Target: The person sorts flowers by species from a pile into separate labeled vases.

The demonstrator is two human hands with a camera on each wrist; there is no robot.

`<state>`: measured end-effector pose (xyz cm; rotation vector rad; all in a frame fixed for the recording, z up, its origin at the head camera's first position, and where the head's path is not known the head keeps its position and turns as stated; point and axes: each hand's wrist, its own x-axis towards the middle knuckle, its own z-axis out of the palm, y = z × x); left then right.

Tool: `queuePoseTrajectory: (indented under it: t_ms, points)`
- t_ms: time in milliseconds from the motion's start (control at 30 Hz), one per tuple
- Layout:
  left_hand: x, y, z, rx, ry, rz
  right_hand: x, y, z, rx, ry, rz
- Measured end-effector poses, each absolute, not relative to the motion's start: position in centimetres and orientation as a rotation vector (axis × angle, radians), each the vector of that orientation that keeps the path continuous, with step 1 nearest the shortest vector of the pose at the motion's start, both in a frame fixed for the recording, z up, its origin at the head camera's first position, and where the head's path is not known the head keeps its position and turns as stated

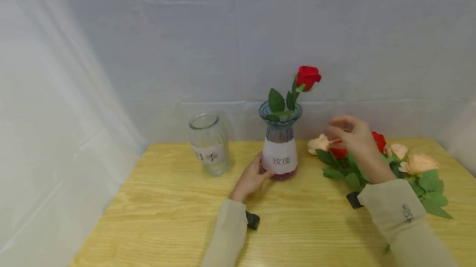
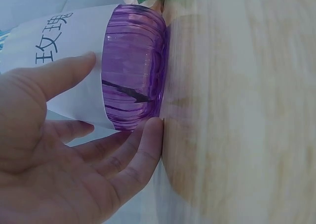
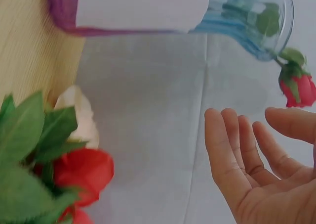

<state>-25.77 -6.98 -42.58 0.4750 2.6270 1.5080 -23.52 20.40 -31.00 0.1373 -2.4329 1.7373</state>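
Note:
A glass vase [image 1: 281,134], blue at the neck and purple at the base, stands upright with a white paper label [image 1: 280,157]. A red rose [image 1: 308,78] with green leaves leans out of its mouth; the dark stem end shows inside the purple base in the left wrist view. My left hand [image 1: 251,179] holds the lower left side of this vase, thumb over the label and fingers around the side. My right hand [image 1: 351,137] is raised above the flowers to the right, holding nothing, its fingers loosely bent. In the right wrist view, that hand [image 3: 266,169] is apart from the vase.
Left of the vase stands a clear glass vase [image 1: 209,145] with a white label. Red flowers [image 1: 378,141] and peach flowers [image 1: 420,163] lie in a leafy pile at the right of the wooden table [image 1: 178,217]. A white cloth [image 1: 186,44] hangs behind.

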Motion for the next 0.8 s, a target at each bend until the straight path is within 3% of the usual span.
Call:
queuePoseTrajectory:
  t_ms: [800]
  points:
    - [-25.8, -7.0, -42.9, 0.447, 2.599, 1.52, -19.2, 27.6, -33.5, 0.118, -2.639, 1.424]
